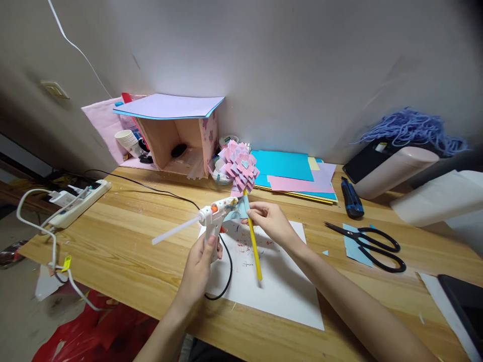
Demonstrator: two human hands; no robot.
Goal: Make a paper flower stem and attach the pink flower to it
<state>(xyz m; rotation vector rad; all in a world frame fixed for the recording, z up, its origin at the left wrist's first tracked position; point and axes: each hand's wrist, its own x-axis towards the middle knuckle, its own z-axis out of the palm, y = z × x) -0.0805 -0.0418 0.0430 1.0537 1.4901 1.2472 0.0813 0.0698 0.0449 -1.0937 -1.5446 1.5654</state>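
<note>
My left hand (203, 256) is wrapped around the grip of a white hot glue gun (213, 216), whose clear glue stick juts out toward the left. The nozzle points right, against or just in front of a light blue paper piece (243, 207). Between its fingers my right hand (272, 220) pinches a yellow stem (254, 249) and the blue paper beside it. Atop the stem sits a pink and lilac paper flower (241, 163) with a small blue centre. Whether the nozzle touches the paper I cannot tell. Under both hands lies a marked white sheet (279, 286).
Black scissors (366, 244) rest on a blue scrap at right, near a utility knife (351, 198). Coloured paper sheets (283, 166) and an open box (169, 141) stand along the wall. A power strip (81, 203) is at left; the gun's black cord (229, 281) loops over the sheet.
</note>
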